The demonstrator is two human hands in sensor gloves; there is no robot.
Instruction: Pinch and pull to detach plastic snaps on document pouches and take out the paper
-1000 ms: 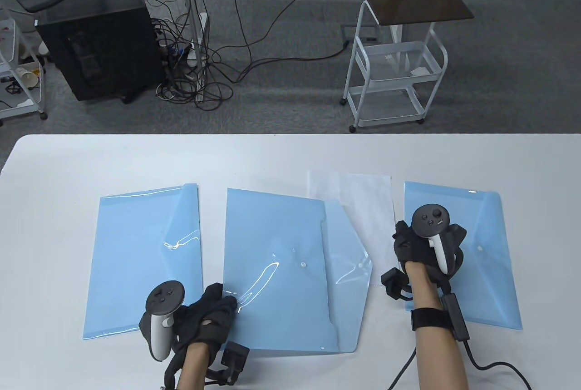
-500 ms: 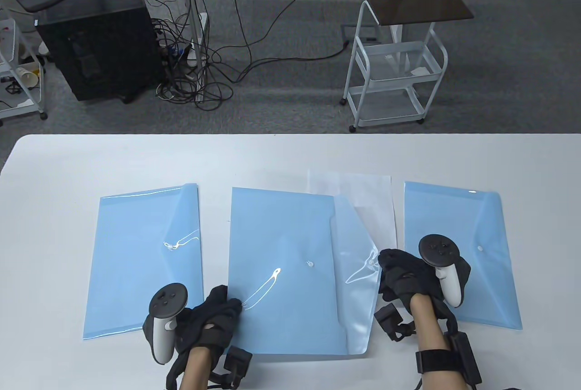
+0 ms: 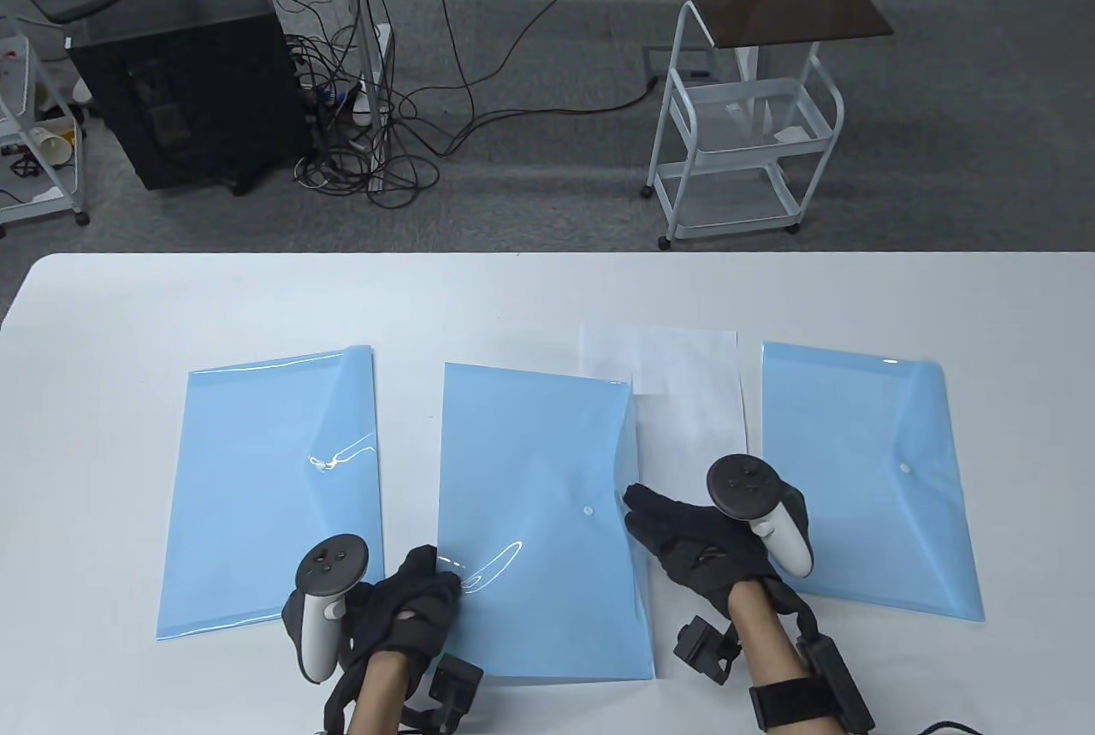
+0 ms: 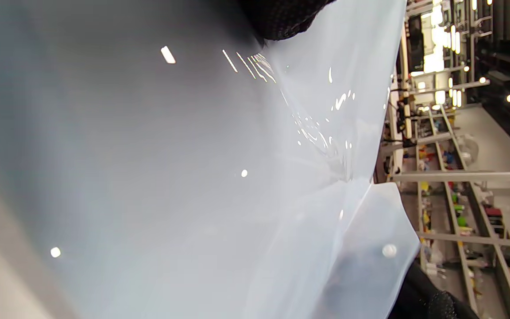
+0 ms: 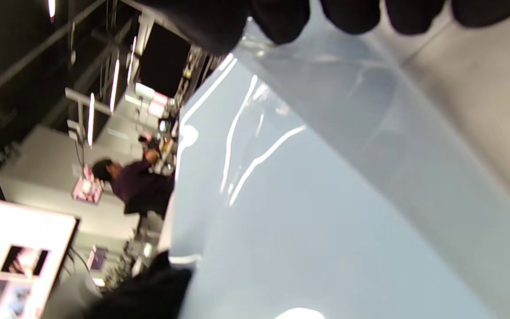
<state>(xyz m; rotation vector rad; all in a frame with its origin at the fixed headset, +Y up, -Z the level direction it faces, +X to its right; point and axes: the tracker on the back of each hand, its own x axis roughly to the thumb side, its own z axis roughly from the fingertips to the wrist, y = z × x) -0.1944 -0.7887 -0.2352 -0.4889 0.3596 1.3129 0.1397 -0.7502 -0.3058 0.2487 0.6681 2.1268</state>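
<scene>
Three light-blue document pouches lie side by side. The middle pouch [image 3: 530,512] has its flap [image 4: 370,230] standing up on edge along its right side, and the flap's snap half [image 4: 388,250] faces the body's snap [image 3: 588,510]. My right hand [image 3: 650,512] touches the flap's outer face with nearly straight fingers [image 5: 352,13]. My left hand [image 3: 432,572] presses on the pouch's near left corner, a fingertip [image 4: 281,17] on the plastic. A white paper [image 3: 693,401] lies flat on the table just right of this pouch.
The left pouch [image 3: 265,495] and the right pouch [image 3: 864,470], snap [image 3: 904,469] closed, lie flat on either side. The white table [image 3: 547,290] ends at a far edge, with a small cart [image 3: 744,119] and cables on the floor beyond.
My right hand moved down and left, took the open flap and swung it from flat on the table up onto its edge. The pouch and my left hand shifted slightly right.
</scene>
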